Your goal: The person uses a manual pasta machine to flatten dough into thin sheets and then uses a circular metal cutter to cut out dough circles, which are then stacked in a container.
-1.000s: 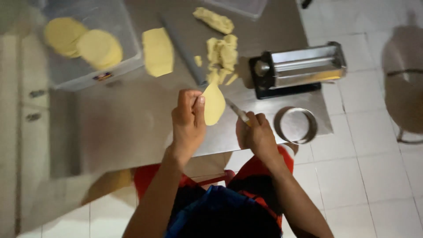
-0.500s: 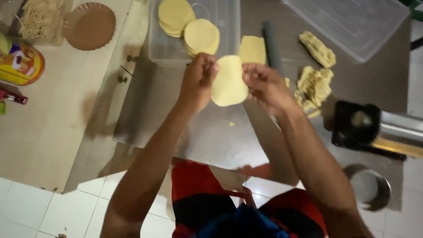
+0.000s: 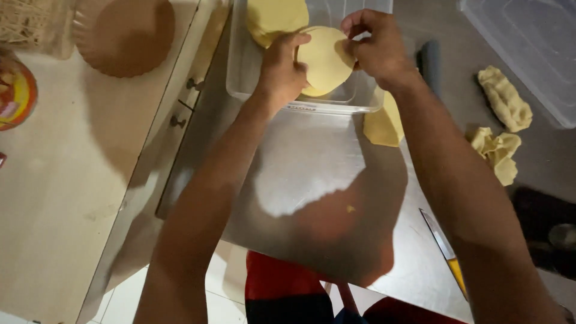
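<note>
Yellow dough disc (image 3: 324, 60) pinched between left hand (image 3: 282, 69), right hand (image 3: 375, 48) fingers, over clear tub (image 3: 336, 103)

Dough disc (image 3: 325, 60) showing pale yellow; scraps (image 3: 503, 129) matching yellow. Tub (image 3: 300, 99) appearing clear. Table (image 3: 312, 180) gleaming steel grey. Plate (image 3: 126, 33) looking brown, fluted. Counter (image 3: 54, 180) reading beige. Knife (image 3: 447, 252) showing a yellow handle.
</note>
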